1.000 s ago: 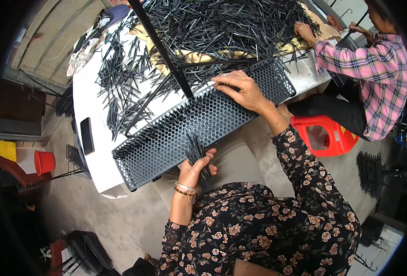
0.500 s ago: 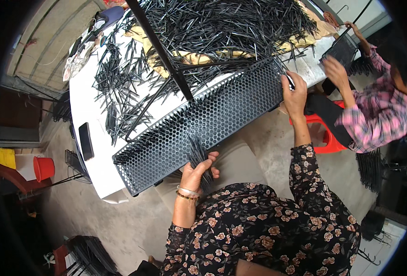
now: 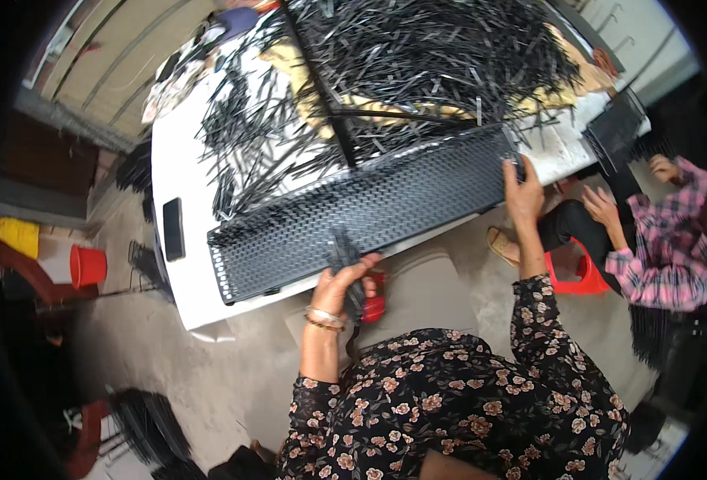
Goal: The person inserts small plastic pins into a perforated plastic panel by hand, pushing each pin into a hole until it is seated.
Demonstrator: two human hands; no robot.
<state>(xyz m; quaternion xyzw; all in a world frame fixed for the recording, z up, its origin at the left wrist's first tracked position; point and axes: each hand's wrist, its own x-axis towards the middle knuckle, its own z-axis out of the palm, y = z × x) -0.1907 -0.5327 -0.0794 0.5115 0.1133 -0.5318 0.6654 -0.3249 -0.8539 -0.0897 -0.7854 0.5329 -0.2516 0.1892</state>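
Observation:
A long black perforated panel (image 3: 369, 214) lies slantwise along the table's near edge, with short black sticks standing in its far-side holes. My left hand (image 3: 339, 290) is closed around a bundle of thin black sticks (image 3: 341, 254), their upper ends by the panel's near edge. At the panel's right end my right hand (image 3: 523, 192) is closed on its edge, the thumb and fingers wrapping the corner. Motion blurs the picture, so single sticks in the bundle do not show.
A big heap of black sticks (image 3: 441, 60) covers the white table (image 3: 181, 156), partly over yellow cloth. A dark post (image 3: 321, 88) rises beyond the panel. A phone (image 3: 174, 228) lies left. At right another person in a plaid shirt (image 3: 665, 272) sits beside a black rack (image 3: 616, 128).
The panel now sits farther from my body, over the table's edge, and both my hands keep their hold. The other person's hands have come down away from the black rack.

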